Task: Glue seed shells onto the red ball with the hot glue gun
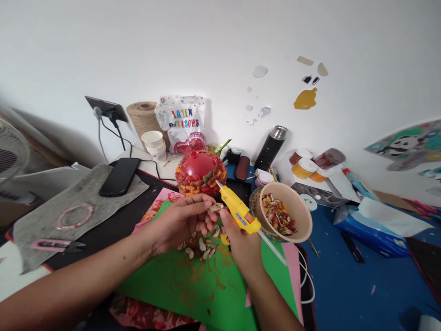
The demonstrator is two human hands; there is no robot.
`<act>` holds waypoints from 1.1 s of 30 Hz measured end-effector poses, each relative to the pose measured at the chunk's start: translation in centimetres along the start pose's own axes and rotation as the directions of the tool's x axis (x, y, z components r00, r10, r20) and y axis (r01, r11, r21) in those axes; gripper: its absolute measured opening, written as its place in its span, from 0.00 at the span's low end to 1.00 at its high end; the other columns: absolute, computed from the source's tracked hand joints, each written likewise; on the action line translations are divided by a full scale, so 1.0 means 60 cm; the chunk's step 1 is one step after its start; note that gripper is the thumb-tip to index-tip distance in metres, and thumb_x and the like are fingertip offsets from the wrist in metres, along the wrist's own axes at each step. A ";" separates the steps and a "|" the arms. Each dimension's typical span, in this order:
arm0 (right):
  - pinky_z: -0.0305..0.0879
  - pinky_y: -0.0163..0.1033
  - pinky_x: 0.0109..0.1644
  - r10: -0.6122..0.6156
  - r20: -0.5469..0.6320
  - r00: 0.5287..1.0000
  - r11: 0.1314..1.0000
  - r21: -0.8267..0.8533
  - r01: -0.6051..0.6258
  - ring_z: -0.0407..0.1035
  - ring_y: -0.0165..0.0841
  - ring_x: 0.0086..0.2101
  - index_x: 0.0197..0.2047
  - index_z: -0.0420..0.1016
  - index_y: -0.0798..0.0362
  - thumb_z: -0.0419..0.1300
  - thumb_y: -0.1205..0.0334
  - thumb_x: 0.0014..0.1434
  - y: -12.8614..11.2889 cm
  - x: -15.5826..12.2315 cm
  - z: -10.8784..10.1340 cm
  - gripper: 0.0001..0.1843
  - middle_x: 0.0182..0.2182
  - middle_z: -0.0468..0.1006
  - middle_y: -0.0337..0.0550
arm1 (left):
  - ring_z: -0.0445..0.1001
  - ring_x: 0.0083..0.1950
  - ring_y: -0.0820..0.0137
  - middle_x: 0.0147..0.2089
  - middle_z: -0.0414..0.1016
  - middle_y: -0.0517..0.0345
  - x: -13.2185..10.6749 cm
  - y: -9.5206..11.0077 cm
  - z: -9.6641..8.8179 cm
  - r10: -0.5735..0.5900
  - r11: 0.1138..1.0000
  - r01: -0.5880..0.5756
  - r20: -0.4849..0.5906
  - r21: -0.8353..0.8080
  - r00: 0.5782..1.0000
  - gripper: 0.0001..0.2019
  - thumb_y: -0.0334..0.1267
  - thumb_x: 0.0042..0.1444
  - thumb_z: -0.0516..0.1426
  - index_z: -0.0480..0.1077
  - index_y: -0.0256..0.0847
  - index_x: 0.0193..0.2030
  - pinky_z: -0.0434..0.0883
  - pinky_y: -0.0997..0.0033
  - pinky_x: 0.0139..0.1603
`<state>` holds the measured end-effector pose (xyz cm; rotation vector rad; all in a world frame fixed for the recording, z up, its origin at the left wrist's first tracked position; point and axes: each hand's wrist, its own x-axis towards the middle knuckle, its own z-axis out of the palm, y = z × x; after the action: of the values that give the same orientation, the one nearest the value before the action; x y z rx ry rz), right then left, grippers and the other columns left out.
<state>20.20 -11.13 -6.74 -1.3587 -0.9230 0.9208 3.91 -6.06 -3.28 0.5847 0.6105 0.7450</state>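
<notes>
Balloon (195,165), toward tabletop (347,285) rear edge: sides covered with painted shells (189,189), crown bare | Left hand (188,217): pinching peanut shell (216,208) | Right hand (244,248): grasping glue gun (241,214)

Pale shell (216,208) beside yellow glue gun (240,213).

Soft, even light washed the matte white wall (206,41); the shiny round red balloon (198,166) glinted, and the white plastic fan (13,149) stretched out edgewise.

Counted two bare hands (244,246), one yellow glue gun (240,213), one red balloon (197,165), one peach bowl (303,216), two wall plugs (111,116), one black phone (119,177), one twine spool (139,117), one thermos (269,150), one pair of snips (51,245).
</notes>
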 end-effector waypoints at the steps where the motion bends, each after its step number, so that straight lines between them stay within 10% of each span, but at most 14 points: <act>1: 0.70 0.39 0.26 -0.010 0.006 1.000 1.000 0.001 0.010 0.67 0.34 0.22 0.33 0.84 0.52 0.73 0.33 0.56 0.000 0.000 0.000 0.28 0.21 0.76 0.39 | 0.84 0.29 0.70 0.33 0.85 0.51 0.001 0.000 -0.001 -0.006 1.000 0.006 0.009 0.000 1.000 0.16 0.39 0.55 0.78 0.81 0.34 0.41 0.80 0.79 0.29; 33: 0.70 0.39 0.30 -0.247 0.180 0.952 0.969 0.019 0.248 0.70 0.34 0.25 0.37 0.90 0.52 0.64 0.30 0.68 -0.001 0.001 -0.036 0.32 0.26 0.80 0.43 | 0.81 0.33 0.74 0.40 0.85 0.47 -0.003 0.040 -0.013 0.180 0.982 -0.185 -0.134 -0.029 0.975 0.09 0.28 0.61 0.72 0.87 0.28 0.48 0.80 0.81 0.35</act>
<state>22.20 -11.90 -6.67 -1.1432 -1.2055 0.8580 2.20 -4.55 -2.13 0.5615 0.6662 0.9730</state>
